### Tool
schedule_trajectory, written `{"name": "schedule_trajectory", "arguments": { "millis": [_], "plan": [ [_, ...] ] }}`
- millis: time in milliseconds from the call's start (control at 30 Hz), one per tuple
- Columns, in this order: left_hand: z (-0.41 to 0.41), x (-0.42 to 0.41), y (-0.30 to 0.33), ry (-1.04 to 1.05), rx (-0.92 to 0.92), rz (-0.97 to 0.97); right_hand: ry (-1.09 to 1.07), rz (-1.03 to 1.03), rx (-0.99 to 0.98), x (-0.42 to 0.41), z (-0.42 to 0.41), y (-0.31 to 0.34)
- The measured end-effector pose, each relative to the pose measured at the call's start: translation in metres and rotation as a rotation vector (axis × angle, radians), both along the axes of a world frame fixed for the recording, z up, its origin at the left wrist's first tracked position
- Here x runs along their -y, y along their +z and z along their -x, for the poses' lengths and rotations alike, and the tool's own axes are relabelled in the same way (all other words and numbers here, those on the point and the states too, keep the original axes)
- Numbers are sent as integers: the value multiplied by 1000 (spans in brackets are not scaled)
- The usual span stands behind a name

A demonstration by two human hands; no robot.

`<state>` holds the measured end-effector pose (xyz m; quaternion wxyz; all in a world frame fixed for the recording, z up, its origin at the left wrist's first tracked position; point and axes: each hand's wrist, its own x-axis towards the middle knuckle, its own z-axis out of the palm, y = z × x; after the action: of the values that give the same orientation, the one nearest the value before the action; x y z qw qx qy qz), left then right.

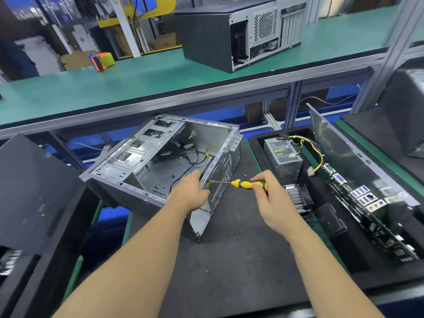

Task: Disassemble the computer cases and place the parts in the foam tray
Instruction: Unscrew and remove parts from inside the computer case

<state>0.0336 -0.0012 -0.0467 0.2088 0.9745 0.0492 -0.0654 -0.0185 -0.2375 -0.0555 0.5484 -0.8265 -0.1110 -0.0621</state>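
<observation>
— Both hands are busy at the open computer case. See the right hand? It grips a yellow-handled screwdriver, shaft level, tip set against the perforated rear panel.

— And the left hand?

— Curled round the near edge of that rear panel, fingers hooked inside the case, holding it. The case lies on its side on the dark mat of the table, open face up, loose black cables trailing across its floor.

— What's to the right?

— A black foam tray, just beside the case. It holds a grey power supply with yellow wiring, a finned heatsink in front of it, and a motherboard standing on edge, ports facing us. A metal side panel leans upright behind the board.

— Anything further off?

— A second computer case rests on the green shelf above, well apart.
</observation>
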Motion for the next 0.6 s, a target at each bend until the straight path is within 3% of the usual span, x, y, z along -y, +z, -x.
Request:
{"name": "schedule_trajectory", "arguments": {
  "millis": [167, 367, 533, 600],
  "plan": [
    [1, 0, 1, 4, -5, -16, 75, 4, -11, 3, 4, 6],
    [1, 1, 1, 1, 10, -15, -166, -545, -496, -11, -4, -2],
    [2, 0, 1, 1, 7, 5, -217, -1022, -645, -14, -4, 0],
    [2, 0, 1, 0, 2, 11, -234, -1100, -711, -13, -4, 0]
  ]
}}
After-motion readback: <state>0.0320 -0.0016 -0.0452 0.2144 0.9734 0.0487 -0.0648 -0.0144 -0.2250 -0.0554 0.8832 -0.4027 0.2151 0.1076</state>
